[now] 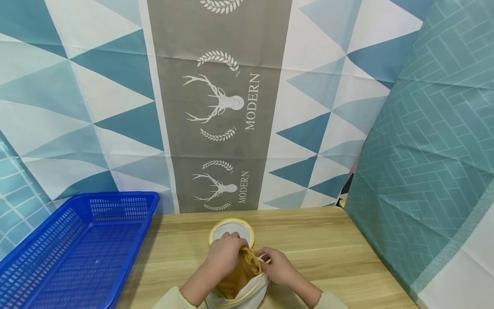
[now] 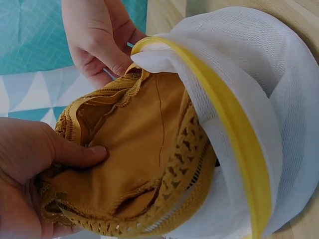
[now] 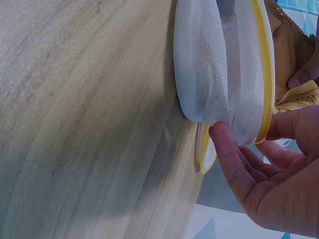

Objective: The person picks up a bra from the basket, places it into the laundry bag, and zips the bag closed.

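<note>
Left hand [image 1: 227,254] grips mustard lace-edged fabric garment [image 2: 132,134]; right hand [image 1: 281,267] pinches yellow-rimmed white mesh bag [image 2: 291,114]; far grey panel [image 1: 220,148] reads "MODERN".

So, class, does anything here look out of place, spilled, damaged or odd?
The grey backdrop panel looks odd: its stags and "MODERN" lettering lie sideways. No spill or damage stands out around the mustard garment and white mesh bag.

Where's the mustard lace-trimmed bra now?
In the head view, the mustard lace-trimmed bra is bottom centre, held by the left hand, partly inside the white mesh laundry bag, with the right hand close on its right.
</note>
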Motion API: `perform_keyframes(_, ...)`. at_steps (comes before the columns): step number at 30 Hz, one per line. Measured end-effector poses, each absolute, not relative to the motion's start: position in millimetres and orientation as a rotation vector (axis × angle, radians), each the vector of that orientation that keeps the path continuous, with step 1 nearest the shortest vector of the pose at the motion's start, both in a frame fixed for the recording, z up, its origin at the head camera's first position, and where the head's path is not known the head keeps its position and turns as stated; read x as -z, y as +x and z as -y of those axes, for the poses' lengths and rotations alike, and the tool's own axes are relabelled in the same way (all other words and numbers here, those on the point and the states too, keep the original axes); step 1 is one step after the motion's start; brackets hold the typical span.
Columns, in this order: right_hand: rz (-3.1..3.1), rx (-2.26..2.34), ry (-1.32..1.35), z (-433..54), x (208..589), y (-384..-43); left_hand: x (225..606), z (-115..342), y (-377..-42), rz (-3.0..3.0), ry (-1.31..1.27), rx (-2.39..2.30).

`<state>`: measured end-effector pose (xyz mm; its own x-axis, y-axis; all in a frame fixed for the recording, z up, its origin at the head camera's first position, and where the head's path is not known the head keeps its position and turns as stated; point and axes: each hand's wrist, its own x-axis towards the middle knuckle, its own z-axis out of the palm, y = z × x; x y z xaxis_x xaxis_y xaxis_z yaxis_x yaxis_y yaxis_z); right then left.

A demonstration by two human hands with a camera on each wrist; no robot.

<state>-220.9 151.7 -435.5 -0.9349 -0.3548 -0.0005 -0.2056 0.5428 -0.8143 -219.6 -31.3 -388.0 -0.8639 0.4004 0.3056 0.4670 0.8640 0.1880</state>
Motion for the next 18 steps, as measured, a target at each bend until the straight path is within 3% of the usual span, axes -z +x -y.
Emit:
perform_keyframes(11, -2.596, 1.383, -0.476, -153, 438, -222, 385, 64, -217, 2.823, -0.642, 0.942)
perform_keyframes(18, -2.602, 1.37, -0.466, -155, 441, -223, 390, 88, -209, 2.889, -0.388, 1.366)
